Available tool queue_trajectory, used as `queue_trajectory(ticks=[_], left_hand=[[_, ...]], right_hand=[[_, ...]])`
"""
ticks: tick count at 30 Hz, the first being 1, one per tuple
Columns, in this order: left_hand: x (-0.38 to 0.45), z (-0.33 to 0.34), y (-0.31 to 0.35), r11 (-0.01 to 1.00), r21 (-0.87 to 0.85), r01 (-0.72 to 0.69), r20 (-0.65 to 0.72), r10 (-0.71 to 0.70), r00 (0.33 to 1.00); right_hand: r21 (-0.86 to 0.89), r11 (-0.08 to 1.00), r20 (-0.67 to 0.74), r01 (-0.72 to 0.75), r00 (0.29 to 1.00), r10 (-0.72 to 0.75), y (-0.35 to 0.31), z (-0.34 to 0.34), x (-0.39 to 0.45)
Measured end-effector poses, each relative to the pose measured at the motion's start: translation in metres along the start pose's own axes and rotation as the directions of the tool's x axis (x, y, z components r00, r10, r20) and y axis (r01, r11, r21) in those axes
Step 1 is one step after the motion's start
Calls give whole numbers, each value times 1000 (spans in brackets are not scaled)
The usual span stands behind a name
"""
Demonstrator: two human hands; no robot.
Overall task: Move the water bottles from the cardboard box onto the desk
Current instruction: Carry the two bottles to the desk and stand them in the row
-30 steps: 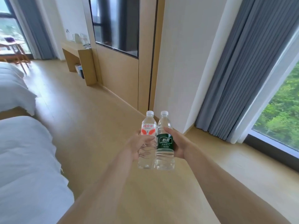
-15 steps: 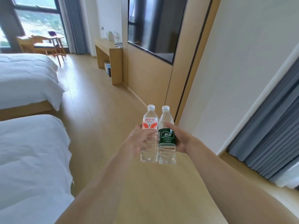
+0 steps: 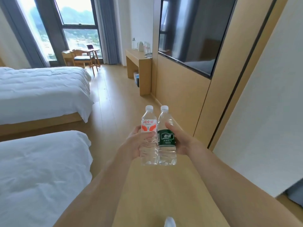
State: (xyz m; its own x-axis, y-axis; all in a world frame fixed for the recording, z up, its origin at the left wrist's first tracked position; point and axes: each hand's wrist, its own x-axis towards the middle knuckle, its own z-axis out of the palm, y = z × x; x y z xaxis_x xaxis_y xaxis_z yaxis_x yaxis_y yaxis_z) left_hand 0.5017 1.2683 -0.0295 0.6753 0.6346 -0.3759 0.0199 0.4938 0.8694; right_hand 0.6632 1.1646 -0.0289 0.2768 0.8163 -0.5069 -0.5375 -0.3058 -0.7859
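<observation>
Two clear water bottles with white caps stand upright side by side in front of me, held above the wooden floor. My left hand [image 3: 135,142] grips the red-and-white-label bottle [image 3: 148,128]. My right hand [image 3: 182,139] grips the green-label bottle [image 3: 166,137]. The two bottles touch each other. The wooden desk [image 3: 139,60] stands far ahead against the right wall, with a white kettle [image 3: 140,46] and several small bottles [image 3: 146,46] on it. No cardboard box is in view.
Two white beds [image 3: 42,89] fill the left side, leaving a wooden floor aisle [image 3: 114,95] towards the desk. A wall-mounted dark screen [image 3: 193,33] and wood panelling line the right. A chair and small table [image 3: 82,58] stand by the far window.
The view has swung left from the curtained window wall to face down the aisle, bringing the desk and beds into sight. Both hands keep the same hold on the bottles.
</observation>
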Motion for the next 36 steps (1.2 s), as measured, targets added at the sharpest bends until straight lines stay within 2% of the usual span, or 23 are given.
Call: queue_trajectory(ticks=[4, 8, 11, 23, 36], left_hand=[[59, -11, 29, 1000, -5, 15, -68, -16, 998], [123, -10, 65, 997, -24, 74, -165, -77, 983], [169, -11, 92, 995, -19, 98, -202, -100, 974], [316, -53, 168, 992, 100, 75, -250, -48, 967], [551, -162, 291, 988, 128, 92, -163, -70, 984]], right_hand=[[-83, 994, 50, -66, 996, 70, -35, -1, 75], [-41, 995, 203, -86, 975, 93, -79, -2, 148], [-63, 994, 248, -90, 963, 103, -114, -8, 196], [-287, 956, 158, -63, 981, 113, -210, -7, 375], [-218, 974, 44, -55, 997, 66, -333, 48, 595]])
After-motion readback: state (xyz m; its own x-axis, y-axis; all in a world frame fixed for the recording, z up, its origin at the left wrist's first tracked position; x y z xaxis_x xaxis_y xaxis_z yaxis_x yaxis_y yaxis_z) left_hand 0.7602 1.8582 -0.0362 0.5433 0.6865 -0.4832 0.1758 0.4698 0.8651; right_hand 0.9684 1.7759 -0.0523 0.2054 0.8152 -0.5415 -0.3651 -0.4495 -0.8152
